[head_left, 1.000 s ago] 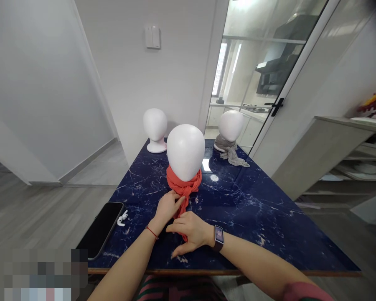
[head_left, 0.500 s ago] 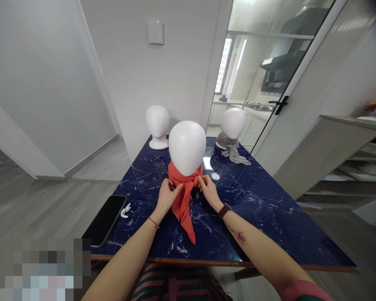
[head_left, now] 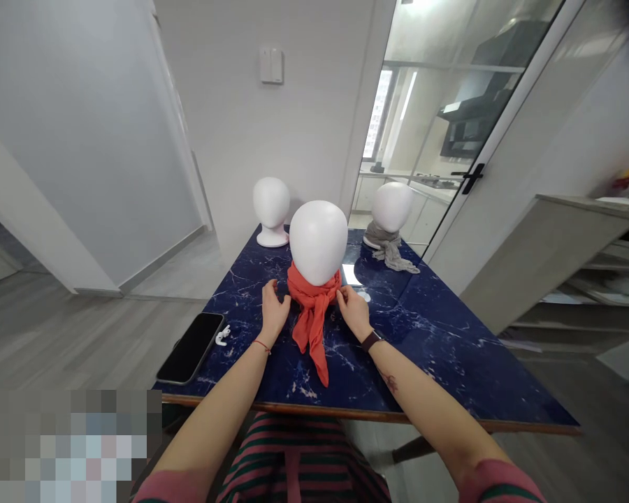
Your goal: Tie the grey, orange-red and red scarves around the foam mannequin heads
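In the head view, an orange-red scarf [head_left: 310, 327] is wrapped around the neck of the nearest white mannequin head [head_left: 319, 241], which stands upright on a dark blue marbled table [head_left: 430, 363]. The scarf is knotted in front, and its ends hang down and lie on the tabletop, pointing toward the person. The left hand [head_left: 274, 311] is loosely open just beside the scarf, thumb apart from the fingers, with nothing in its grasp. The right hand [head_left: 354, 311] has its fingers curled at the scarf's opposite edge; whether they pinch the cloth, I cannot tell. A black phone [head_left: 191, 348] and white earbuds [head_left: 223, 336] lie near the left forearm. Farther back stand a bare mannequin head [head_left: 271, 202] on the left and another mannequin head [head_left: 392, 206] on the right, a gray scarf [head_left: 389, 249] tied around its neck
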Demonstrator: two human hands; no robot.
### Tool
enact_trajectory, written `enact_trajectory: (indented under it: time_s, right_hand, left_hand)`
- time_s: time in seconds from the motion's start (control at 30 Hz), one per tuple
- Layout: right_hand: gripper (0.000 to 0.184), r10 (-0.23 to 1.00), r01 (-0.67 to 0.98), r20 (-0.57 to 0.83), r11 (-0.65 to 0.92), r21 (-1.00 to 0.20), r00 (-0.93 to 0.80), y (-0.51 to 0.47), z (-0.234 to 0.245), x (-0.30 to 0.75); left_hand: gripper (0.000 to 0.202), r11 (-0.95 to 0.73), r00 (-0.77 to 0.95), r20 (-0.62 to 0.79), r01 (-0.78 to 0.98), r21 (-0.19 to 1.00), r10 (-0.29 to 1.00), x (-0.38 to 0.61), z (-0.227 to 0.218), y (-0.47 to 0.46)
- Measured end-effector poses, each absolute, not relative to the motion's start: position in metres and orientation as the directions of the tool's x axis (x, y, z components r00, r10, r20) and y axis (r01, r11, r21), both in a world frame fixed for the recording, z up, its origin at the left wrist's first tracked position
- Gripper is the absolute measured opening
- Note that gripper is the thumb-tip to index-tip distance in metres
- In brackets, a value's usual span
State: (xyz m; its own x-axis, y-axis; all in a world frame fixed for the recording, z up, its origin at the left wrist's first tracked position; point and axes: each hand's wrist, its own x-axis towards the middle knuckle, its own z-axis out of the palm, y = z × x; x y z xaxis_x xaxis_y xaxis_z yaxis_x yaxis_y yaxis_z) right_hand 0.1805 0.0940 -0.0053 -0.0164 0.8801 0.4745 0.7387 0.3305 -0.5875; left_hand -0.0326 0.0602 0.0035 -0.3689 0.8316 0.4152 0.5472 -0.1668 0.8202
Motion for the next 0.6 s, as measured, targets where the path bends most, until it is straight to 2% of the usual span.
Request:
enact_trajectory:
  time_s: [0.03, 0.13, 0.23, 0.37, 0.47, 0.6]
  right_hand:
    - [0.023, 0.874, 0.822, 0.482, 0.317, -0.473, -0.06, 0.094, -0.005, 0.181]
    - [0.036, 0.873, 0.943, 0.456, 0.28, -0.177, -0.174, 0.088, -0.003, 0.176]
    - [0.043, 0.865, 0.959, 0.435, 0.284, -0.016, -0.249, 0.08, -0.001, 0.165]
    - [0.046, 0.864, 0.946, 0.391, 0.313, 0.078, -0.318, 0.077, 0.001, 0.157]
    - [0.047, 0.871, 0.946, 0.369, 0.31, 0.098, -0.324, 0.079, 0.001, 0.158]
    - [0.047, 0.875, 0.95, 0.371, 0.297, 0.101, -0.312, 0.081, 0.0, 0.159]
  left_hand:
    - [0.052, -0.214, -0.309, 0.442, 0.56, 0.8, 0.842, -0.033, 0.002, 0.061]
    - [0.059, -0.333, -0.075, 0.458, 0.586, 0.739, 0.886, -0.032, -0.004, 0.063]
    - [0.06, -0.335, 0.007, 0.413, 0.596, 0.73, 0.911, -0.031, -0.008, 0.064]
    - [0.064, -0.344, 0.006, 0.418, 0.582, 0.737, 0.908, -0.032, -0.011, 0.065]
    - [0.066, -0.354, -0.035, 0.423, 0.489, 0.797, 0.905, -0.033, -0.013, 0.068]
    - [0.066, -0.2, -0.297, 0.271, 0.248, 0.948, 0.916, -0.036, -0.011, 0.086]
